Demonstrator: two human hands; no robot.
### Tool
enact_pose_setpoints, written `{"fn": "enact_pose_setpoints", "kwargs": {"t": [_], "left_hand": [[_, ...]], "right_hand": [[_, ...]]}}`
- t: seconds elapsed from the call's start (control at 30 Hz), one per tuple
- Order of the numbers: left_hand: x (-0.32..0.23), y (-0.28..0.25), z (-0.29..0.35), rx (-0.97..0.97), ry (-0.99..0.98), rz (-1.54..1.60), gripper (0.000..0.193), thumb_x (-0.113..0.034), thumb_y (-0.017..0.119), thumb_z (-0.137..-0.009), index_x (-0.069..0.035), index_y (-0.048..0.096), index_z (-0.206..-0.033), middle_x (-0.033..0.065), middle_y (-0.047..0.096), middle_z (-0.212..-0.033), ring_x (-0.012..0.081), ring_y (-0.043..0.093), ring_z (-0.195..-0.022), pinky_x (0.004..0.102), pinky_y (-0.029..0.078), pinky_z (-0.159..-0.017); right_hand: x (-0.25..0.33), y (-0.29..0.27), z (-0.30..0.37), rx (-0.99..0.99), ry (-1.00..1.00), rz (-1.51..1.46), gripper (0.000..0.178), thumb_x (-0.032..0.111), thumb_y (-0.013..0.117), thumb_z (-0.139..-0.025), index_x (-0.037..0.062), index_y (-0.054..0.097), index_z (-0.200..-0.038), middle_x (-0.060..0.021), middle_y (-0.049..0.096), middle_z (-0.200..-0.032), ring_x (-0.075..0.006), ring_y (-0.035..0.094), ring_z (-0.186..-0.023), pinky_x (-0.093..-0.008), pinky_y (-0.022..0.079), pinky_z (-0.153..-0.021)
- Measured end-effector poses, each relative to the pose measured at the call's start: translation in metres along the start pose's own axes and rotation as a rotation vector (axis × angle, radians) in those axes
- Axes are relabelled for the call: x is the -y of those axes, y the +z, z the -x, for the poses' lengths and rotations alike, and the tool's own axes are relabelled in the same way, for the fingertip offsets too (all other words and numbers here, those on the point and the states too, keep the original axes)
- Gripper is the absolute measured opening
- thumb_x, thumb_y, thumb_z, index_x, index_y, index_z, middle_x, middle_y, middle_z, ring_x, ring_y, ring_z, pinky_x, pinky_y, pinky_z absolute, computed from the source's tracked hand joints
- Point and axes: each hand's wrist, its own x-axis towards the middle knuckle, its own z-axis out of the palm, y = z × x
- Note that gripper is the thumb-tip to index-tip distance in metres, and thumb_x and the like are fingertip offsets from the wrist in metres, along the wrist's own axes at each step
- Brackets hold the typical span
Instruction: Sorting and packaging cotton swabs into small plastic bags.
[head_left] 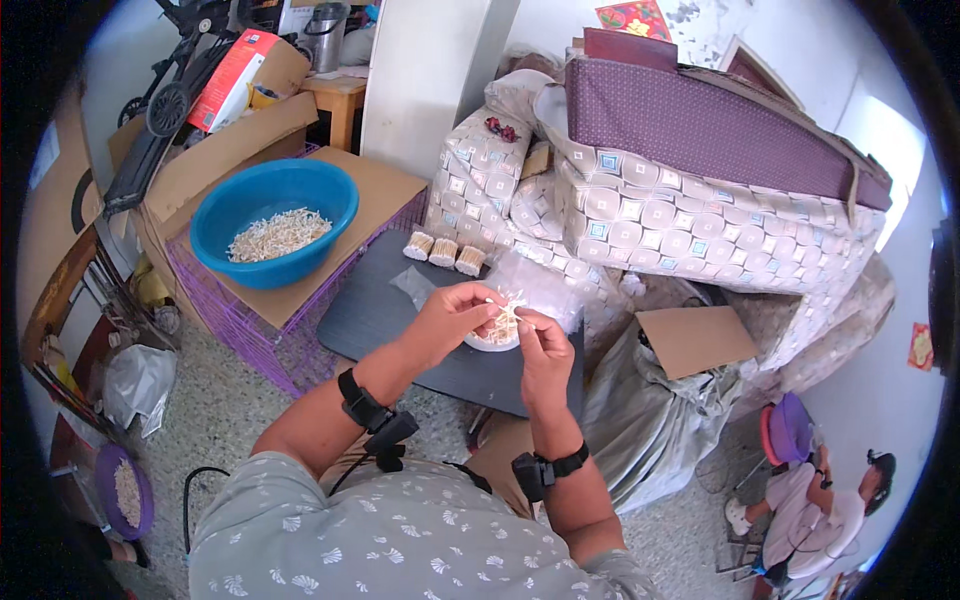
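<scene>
Over the dark table (370, 310), my left hand (450, 322) is closed in a pinch on cotton swabs, with small pale tips at the fingertips. Close beside it my right hand (546, 362) also pinches a cotton swab between thumb and fingers. How many each holds is too small to tell. Just beneath both hands is a white round bowl (490, 346) of loose cotton swabs (505, 328), partly hidden by my fingers. Farther back stand three packed bundles of cotton swabs (443, 252) in a row. A clear plastic bag (412, 287) lies in front of them.
Left of the table, a blue basin (205, 235) of loose swabs rests on cardboard over a purple wire cage (250, 335). Clear plastic (545, 285) lies at the table's back right. A patterned sofa (660, 235) stands behind. At right a person (815, 510) sits.
</scene>
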Motion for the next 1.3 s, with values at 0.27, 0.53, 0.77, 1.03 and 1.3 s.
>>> {"fn": "enact_pose_setpoints", "kwargs": {"t": [0.27,0.53,0.77,1.03,1.3], "left_hand": [[0.032,-0.008,0.014,0.109,-0.183,-0.144,0.010,-0.012,0.062,-0.089,-0.002,0.064,-0.091,0.0012,0.062,-0.080,0.0083,0.056,-0.071,0.0234,0.047,-0.064],[0.050,-0.006,0.014,0.167,-0.265,-0.068,0.009,-0.010,0.061,-0.088,-0.001,0.064,-0.086,0.0027,0.062,-0.078,0.0098,0.057,-0.071,0.0251,0.048,-0.064],[0.052,-0.008,0.013,0.148,-0.303,-0.103,0.012,-0.010,0.058,-0.091,0.000,0.064,-0.090,0.0045,0.064,-0.083,0.0110,0.059,-0.072,0.0264,0.050,-0.065],[0.035,-0.016,0.009,0.195,-0.326,-0.175,0.021,-0.016,0.054,-0.094,0.000,0.065,-0.099,0.0039,0.064,-0.086,0.0116,0.060,-0.077,0.0261,0.051,-0.069],[0.012,-0.018,-0.005,0.028,-0.122,-0.224,0.021,-0.017,0.058,-0.092,-0.001,0.067,-0.104,0.0055,0.062,-0.104,0.0132,0.057,-0.096,0.0293,0.045,-0.085]], "right_hand": [[-0.002,-0.001,0.004,0.088,0.040,-0.051,0.009,0.004,0.059,-0.091,0.0011,0.060,-0.099,-0.0071,0.062,-0.110,-0.0111,0.057,-0.095,-0.0263,0.047,-0.083],[-0.010,-0.006,0.001,0.147,0.184,-0.118,0.007,0.004,0.060,-0.090,0.0027,0.060,-0.097,-0.0064,0.062,-0.108,-0.0095,0.056,-0.092,-0.0255,0.046,-0.081],[-0.020,-0.009,0.001,0.153,0.210,-0.144,0.008,0.006,0.061,-0.089,0.0032,0.059,-0.097,-0.0073,0.063,-0.106,-0.0088,0.056,-0.084,-0.0249,0.048,-0.073],[-0.025,-0.006,-0.001,0.261,0.217,-0.204,0.008,0.006,0.062,-0.089,0.0011,0.057,-0.094,-0.0039,0.061,-0.097,-0.0091,0.058,-0.084,-0.0249,0.049,-0.073],[-0.025,-0.005,-0.005,0.203,0.112,0.063,0.011,0.008,0.066,-0.086,0.0000,0.060,-0.086,-0.0037,0.062,-0.090,-0.0078,0.057,-0.079,-0.0248,0.049,-0.072]]}}
